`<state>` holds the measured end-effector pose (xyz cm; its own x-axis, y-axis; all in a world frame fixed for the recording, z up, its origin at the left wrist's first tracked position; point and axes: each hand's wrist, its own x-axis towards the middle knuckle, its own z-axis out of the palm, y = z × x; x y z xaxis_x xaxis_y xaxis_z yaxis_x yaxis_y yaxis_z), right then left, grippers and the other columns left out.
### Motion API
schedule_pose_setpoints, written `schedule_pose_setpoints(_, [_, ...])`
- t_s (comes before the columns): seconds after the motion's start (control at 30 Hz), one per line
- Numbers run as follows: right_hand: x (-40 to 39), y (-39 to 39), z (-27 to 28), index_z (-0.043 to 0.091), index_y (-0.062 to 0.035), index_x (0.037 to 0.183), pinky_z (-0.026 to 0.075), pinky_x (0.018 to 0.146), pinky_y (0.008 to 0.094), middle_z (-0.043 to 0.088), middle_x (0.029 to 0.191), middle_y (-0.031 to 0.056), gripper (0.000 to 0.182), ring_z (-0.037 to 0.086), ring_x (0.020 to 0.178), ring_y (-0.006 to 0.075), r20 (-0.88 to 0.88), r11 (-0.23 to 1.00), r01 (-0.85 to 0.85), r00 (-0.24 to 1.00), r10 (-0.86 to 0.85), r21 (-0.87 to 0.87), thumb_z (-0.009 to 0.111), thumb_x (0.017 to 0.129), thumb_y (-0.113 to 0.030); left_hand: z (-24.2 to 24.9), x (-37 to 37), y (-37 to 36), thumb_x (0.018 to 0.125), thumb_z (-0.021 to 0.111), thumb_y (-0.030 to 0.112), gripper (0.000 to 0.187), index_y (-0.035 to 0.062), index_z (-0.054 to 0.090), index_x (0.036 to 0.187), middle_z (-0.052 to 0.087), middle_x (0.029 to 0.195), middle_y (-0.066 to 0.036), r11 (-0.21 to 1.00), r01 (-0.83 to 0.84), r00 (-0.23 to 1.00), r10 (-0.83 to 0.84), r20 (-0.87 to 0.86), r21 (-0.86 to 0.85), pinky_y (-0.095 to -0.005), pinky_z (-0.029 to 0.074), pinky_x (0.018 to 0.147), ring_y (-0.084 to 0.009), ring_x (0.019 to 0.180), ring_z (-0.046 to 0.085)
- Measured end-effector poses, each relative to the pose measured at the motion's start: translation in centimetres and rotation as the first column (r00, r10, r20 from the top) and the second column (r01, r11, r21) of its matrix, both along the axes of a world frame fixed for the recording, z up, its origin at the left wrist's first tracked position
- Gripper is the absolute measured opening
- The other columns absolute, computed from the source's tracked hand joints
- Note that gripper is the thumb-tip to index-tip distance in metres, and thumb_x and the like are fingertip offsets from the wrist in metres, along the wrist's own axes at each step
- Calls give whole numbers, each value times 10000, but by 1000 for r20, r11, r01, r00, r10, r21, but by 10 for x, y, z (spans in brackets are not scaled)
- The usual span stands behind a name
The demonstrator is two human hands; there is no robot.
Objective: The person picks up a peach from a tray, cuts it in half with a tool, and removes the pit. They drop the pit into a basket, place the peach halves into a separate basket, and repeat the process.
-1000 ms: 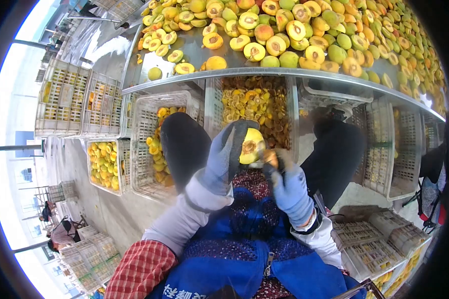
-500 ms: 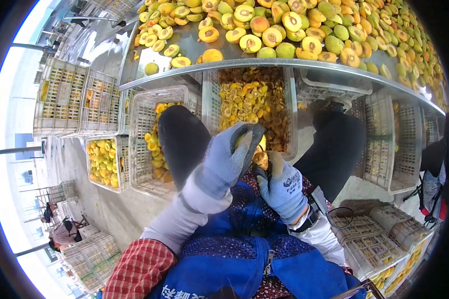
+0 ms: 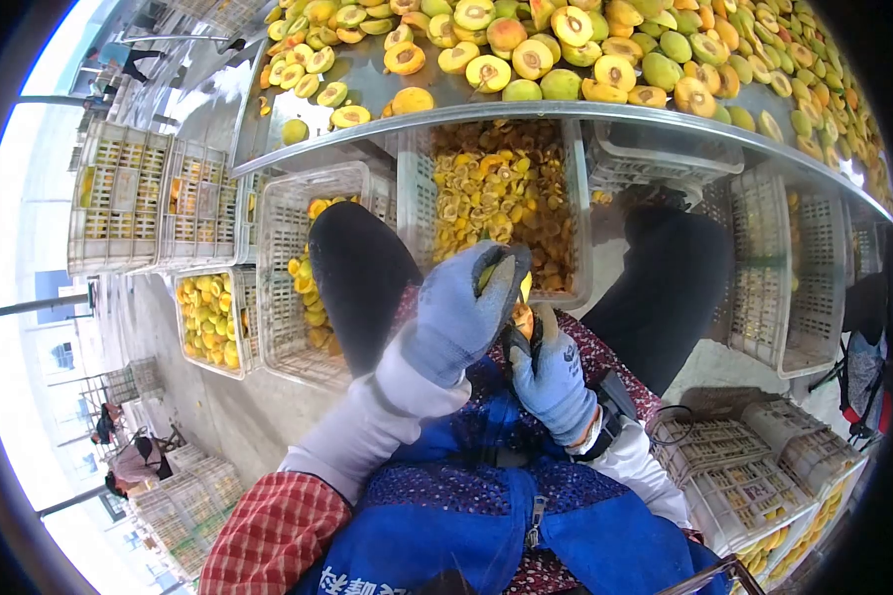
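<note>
My left hand [image 3: 456, 312], in a grey glove, is closed around a yellow halved peach [image 3: 501, 280], mostly hidden by the fingers. My right hand [image 3: 549, 372], also gloved, grips a small dark pitting tool [image 3: 522, 342] pressed up against the fruit's cut face, where an orange pit [image 3: 522, 319] shows. Both hands are held over my lap, between my dark-trousered knees, above a blue apron.
A metal table [image 3: 566, 109] ahead is heaped with halved and whole peaches [image 3: 566, 50]. Under its edge stands a white crate [image 3: 580, 198] of pits and scraps, a crate of halves [image 3: 308, 268] to the left, empty crates [image 3: 764, 278] right. People sit far left.
My left hand has turned the peach so its cut face is hidden behind the fingers. My right hand has moved up close under it with the tool.
</note>
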<state>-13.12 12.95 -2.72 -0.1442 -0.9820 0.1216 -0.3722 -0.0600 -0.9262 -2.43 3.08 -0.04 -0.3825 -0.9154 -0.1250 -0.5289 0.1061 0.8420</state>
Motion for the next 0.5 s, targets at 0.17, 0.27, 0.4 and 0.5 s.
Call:
schedule_pose_setpoints(0.17, [-2,-2,9,441,-5,1093,449,541,436,552,730,229,370,570,653,407,2,998,43,999,-43,44,575,780,-150,4,1,2,886,501,92,205,-37,584,1023,619,938,-68,949,8,899,131,-418,315,-220,446,725,-104,817,562])
schedule_pose_setpoints(0.27, [-1,-5,12,438,-11,1079,450,534,433,556,717,212,378,572,632,397,-68,999,44,997,-46,-27,595,767,-156,6,2,6,881,504,81,203,-37,578,1028,618,957,-73,993,4,912,46,-407,121,-222,444,729,-112,826,566])
schedule_pose_setpoints(0.4, [0,0,6,432,-6,1086,457,546,428,565,737,200,393,578,655,389,-48,994,34,998,-29,101,601,759,-146,3,1,9,881,502,86,195,-40,587,1003,625,924,-79,991,-80,933,112,-341,106,-236,452,719,-116,813,570])
schedule_pose_setpoints(0.5, [1,1,1,425,6,1103,464,566,426,574,761,201,407,581,677,391,-30,993,-33,999,36,113,593,760,-133,11,1,3,866,503,72,177,-39,601,963,639,868,-101,999,-21,993,16,-115,-43,-255,462,704,-138,786,595])
